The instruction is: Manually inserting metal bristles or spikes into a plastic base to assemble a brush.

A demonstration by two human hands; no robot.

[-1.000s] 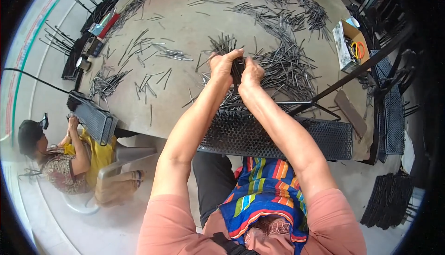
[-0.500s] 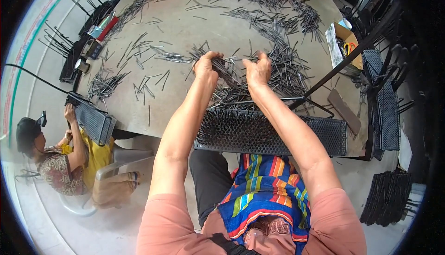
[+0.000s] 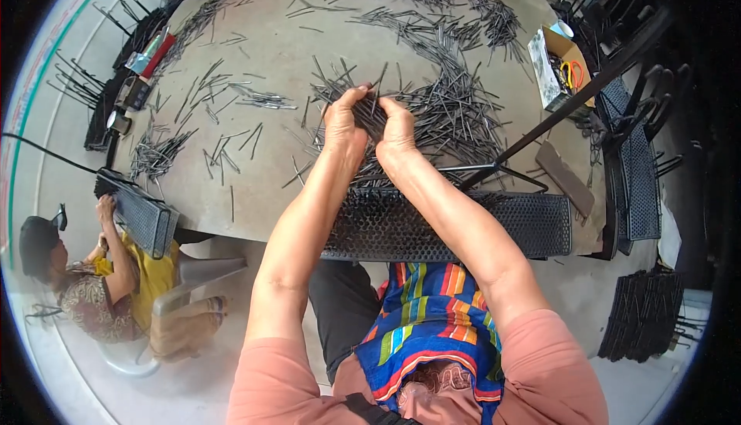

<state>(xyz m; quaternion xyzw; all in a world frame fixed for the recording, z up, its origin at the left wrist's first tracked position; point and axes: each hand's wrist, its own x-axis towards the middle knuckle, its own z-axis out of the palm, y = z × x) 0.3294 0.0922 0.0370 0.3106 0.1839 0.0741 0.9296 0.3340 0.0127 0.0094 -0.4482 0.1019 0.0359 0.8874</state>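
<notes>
My left hand (image 3: 346, 121) and my right hand (image 3: 397, 125) are close together above the table, fingers closed round a loose bundle of thin dark strips (image 3: 371, 116). Ends of the strips poke out above my fingertips. Just right of my hands lies a large heap of the same strips (image 3: 463, 112). Below my forearms, a black perforated panel (image 3: 494, 220) runs along the table's near edge. Many short dark ends crowd the left part of its holes. My forearms cover some of the panel.
A dark slanting bar (image 3: 556, 121) rises from the panel to the upper right. A box (image 3: 549, 66) with orange-handled scissors (image 3: 573, 74) and a brown flat block (image 3: 565, 178) are at right. A co-worker (image 3: 85, 278) sits at left beside another perforated panel (image 3: 143, 220).
My right hand has moved left to meet my left hand at the bundle, and its fingers now close on the strips. The whole view has shifted slightly.
</notes>
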